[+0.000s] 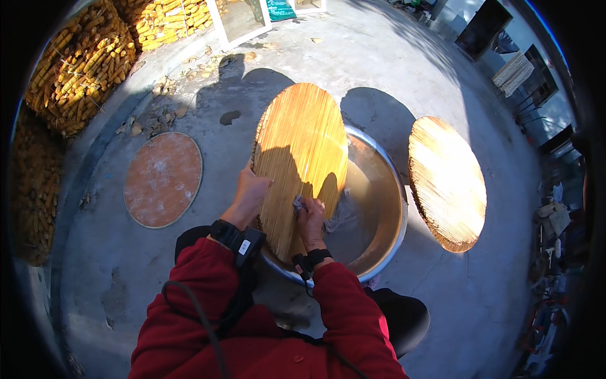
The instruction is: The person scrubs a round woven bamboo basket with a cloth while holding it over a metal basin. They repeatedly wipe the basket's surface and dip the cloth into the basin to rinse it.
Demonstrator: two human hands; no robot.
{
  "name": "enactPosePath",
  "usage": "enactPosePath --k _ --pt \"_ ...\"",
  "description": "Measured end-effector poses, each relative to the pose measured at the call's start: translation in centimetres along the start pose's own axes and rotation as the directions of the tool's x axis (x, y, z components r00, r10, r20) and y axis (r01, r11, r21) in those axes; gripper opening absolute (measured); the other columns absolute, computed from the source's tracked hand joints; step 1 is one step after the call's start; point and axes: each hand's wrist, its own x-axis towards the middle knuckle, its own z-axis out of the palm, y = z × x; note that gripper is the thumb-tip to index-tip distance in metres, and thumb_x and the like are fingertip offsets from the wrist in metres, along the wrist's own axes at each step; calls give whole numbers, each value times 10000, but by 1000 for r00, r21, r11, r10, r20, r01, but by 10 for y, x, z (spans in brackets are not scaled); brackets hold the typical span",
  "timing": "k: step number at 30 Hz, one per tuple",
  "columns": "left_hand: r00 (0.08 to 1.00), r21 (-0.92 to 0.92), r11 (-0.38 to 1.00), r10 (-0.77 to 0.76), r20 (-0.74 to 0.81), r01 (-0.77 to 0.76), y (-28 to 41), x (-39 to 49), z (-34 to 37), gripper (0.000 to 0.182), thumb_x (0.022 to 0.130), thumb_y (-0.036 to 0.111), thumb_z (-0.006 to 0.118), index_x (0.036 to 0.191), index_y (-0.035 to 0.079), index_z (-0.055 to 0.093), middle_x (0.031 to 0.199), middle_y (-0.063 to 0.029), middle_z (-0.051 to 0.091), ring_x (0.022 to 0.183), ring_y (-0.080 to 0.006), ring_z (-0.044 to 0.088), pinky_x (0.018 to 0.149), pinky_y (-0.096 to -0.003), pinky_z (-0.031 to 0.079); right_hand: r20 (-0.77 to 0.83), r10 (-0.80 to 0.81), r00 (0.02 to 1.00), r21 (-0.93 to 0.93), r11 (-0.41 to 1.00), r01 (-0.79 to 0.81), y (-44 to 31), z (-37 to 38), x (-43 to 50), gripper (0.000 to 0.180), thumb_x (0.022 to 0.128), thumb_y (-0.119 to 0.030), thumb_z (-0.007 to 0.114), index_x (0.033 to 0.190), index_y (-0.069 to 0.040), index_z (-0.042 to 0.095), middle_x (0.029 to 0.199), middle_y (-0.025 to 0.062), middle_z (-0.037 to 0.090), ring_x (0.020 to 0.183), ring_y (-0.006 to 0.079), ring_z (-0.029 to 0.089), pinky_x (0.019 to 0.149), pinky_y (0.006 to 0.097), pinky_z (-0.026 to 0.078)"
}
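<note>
A round mat of straight plant stalks (303, 132) with a stitched edge stands tilted in a wide metal basin (402, 208) of cloudy water. My left hand (250, 192) grips the mat's left edge, thumb on its face. My right hand (312, 220) holds a wet cloth (298, 203) bunched against the lower face of the mat. More pale cloth (343, 213) hangs or floats at the water beside that hand; whether it is the same piece I cannot tell. The mat's lower edge is partly hidden by my arms and the basin.
A second stalk mat (447, 184) is right of the basin, sunlit. On the concrete at left lies a round reddish board (164, 180) with white smears. Netted corn cobs (85, 71) are stacked at upper left, near a white frame (246, 38). Assorted items line the right wall.
</note>
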Motion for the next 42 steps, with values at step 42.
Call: enactPosePath --k 42 --pt "989 58 997 -54 137 47 -3 -18 23 360 789 -111 572 1142 -45 592 1044 -116 676 906 -196 664 797 -314 542 -297 161 941 133 983 -126 2 -3 13 66 811 -23 638 875 -36 625 882 115 589 858 280 569 782 367 468"
